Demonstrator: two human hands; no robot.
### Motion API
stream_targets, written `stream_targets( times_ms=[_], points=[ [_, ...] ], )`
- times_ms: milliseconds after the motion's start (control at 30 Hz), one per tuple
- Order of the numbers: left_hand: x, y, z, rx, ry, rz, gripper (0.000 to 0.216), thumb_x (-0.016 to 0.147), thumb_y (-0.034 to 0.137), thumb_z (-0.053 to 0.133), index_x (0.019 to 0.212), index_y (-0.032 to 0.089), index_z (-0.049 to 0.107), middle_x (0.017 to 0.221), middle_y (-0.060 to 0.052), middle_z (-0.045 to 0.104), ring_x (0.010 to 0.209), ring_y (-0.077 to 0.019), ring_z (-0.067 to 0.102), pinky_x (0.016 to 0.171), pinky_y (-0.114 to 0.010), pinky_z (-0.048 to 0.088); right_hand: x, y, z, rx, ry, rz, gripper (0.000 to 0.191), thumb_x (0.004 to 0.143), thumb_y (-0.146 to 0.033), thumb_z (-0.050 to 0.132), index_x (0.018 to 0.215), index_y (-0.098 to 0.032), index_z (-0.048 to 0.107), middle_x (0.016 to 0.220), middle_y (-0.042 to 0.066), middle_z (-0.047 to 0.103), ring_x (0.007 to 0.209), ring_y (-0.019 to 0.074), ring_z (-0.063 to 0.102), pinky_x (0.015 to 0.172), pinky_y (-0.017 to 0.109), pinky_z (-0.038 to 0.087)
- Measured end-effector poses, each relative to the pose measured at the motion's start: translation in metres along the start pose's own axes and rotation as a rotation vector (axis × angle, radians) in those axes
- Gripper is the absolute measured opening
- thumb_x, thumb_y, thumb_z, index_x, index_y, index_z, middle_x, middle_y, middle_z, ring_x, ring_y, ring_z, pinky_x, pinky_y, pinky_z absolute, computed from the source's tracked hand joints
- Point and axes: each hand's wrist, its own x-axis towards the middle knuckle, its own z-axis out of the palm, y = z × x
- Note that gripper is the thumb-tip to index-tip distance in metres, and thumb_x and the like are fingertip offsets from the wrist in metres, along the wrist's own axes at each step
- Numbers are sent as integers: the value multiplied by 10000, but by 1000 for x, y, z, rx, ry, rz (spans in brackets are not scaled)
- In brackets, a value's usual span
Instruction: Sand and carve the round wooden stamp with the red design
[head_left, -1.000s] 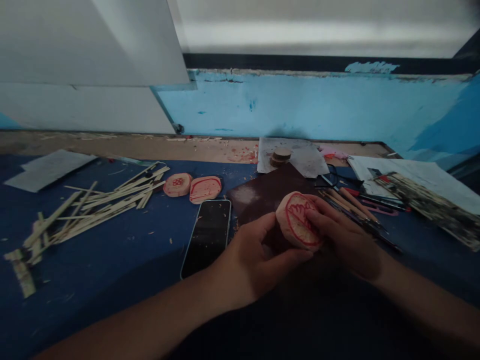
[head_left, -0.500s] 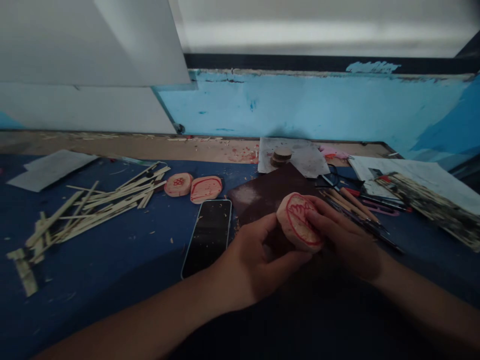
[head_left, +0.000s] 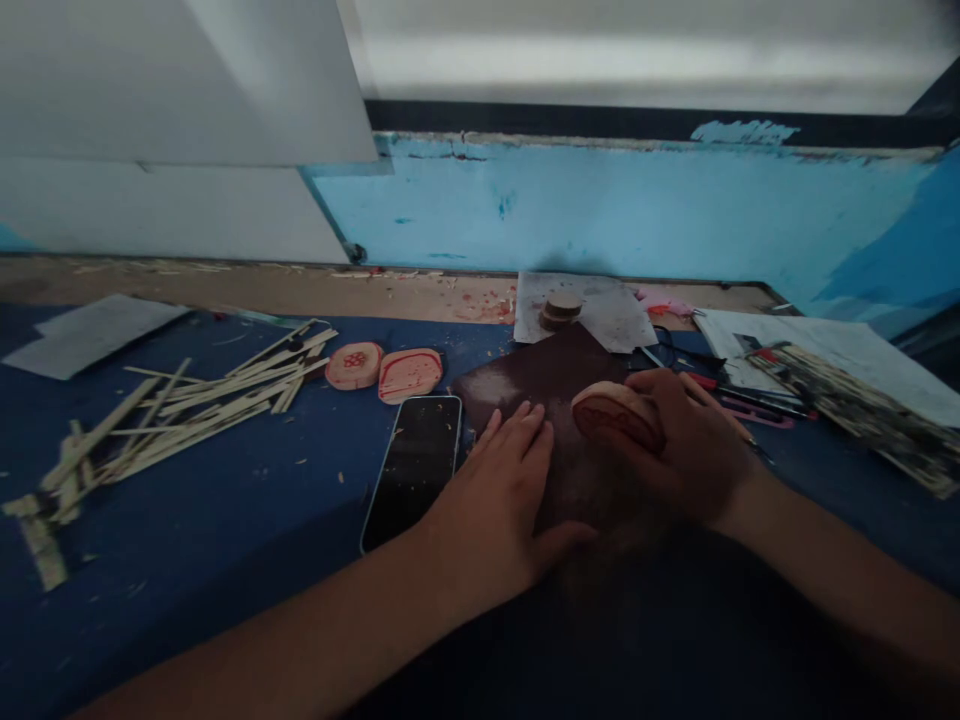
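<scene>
A round wood slice [head_left: 616, 408] with red drawing on its face is tilted in my right hand [head_left: 686, 450], whose fingers grip its right side. Below it lies a dark brown sheet [head_left: 536, 370], perhaps sandpaper. My left hand [head_left: 506, 480] rests flat on the left part of that sheet, fingers stretched out and nothing held. Just left of this hand lies a phone [head_left: 412, 470] with a dark screen. Behind the phone are a wood slice with a red flower [head_left: 354, 366] and another with a red outline [head_left: 410, 375].
Thin wooden strips [head_left: 187, 405] are heaped on the blue table cover [head_left: 247, 560] at left. Two stacked wood discs [head_left: 561, 310] sit on white paper [head_left: 611, 300] at the back. At right lie pencils [head_left: 720, 405] and a bundle of dark-stained strips [head_left: 862, 410].
My left hand has let go of the wood slice and come down flat on the brown sheet. My right hand has turned the slice so its drawn face points down towards me.
</scene>
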Motion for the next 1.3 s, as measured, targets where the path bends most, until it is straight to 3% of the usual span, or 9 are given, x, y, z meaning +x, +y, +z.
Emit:
stream_targets(
  times_ms=[100,267,433,567,767,867,1033,1167,1300],
  points=[
    [-1,1,0,93,-120,-7,1042,920,719,544,1590,-30,269,1686,-279,129,1590,-410,93,1273,-637,142,-5,-7,6,-46,-33,-76,358,965,-499,589,1186,-219,563,995,134,749,898,346,730,661,377,467],
    [-1,4,3,144,-152,-14,1015,955,742,449,1610,-2,231,1685,-247,78,1588,-396,68,1267,-631,168,-8,-18,7,123,-213,-200,280,1024,-420,520,1249,-257,553,992,71,772,808,257,755,664,332,486],
    [-1,4,5,176,-159,-27,1035,954,746,443,1603,-29,220,1679,-255,52,1589,-389,46,1277,-615,149,-2,-15,5,-15,-77,-107,261,1018,-434,525,1176,-232,571,1003,113,767,833,296,740,640,351,445],
    [-2,3,5,182,-164,-10,1023,961,756,406,1613,-8,213,1689,-236,43,1590,-388,32,1279,-613,143,-2,-18,4,156,-230,-98,232,1017,-473,524,1093,-255,539,899,58,752,775,253,730,635,328,449],
    [-1,4,4,179,-177,-34,1038,956,755,427,1609,-23,211,1684,-251,53,1589,-387,36,1286,-601,131,-1,-9,5,-231,-64,-68,316,986,-550,523,942,-237,525,711,69,702,655,291,698,534,326,300],
    [-2,4,4,179,-181,-23,1021,962,760,399,1612,-7,220,1688,-234,41,1589,-386,26,1286,-604,129,-5,-14,7,-239,-92,-198,320,1014,-544,479,911,-243,519,592,22,644,515,229,654,494,304,236],
    [-4,2,9,215,-144,-37,1035,961,789,338,1622,6,195,1696,-215,38,1594,-357,18,1299,-574,118,-7,-25,6,-384,9,-131,300,1031,-480,477,909,-211,532,625,54,680,543,220,667,486,297,202],
    [-4,1,11,223,-131,0,1006,972,783,305,1614,11,241,1699,-217,76,1592,-364,40,1295,-580,162,-9,-29,7,-267,-47,-240,287,1043,-456,455,885,-224,517,595,5,657,486,176,645,465,279,222],
    [-4,1,12,241,-110,-8,1016,970,786,308,1613,4,232,1699,-220,89,1593,-359,51,1296,-576,170,-4,-21,8,-352,17,-122,291,1002,-505,517,917,-226,514,637,33,676,556,226,667,480,290,223]
  ],
)
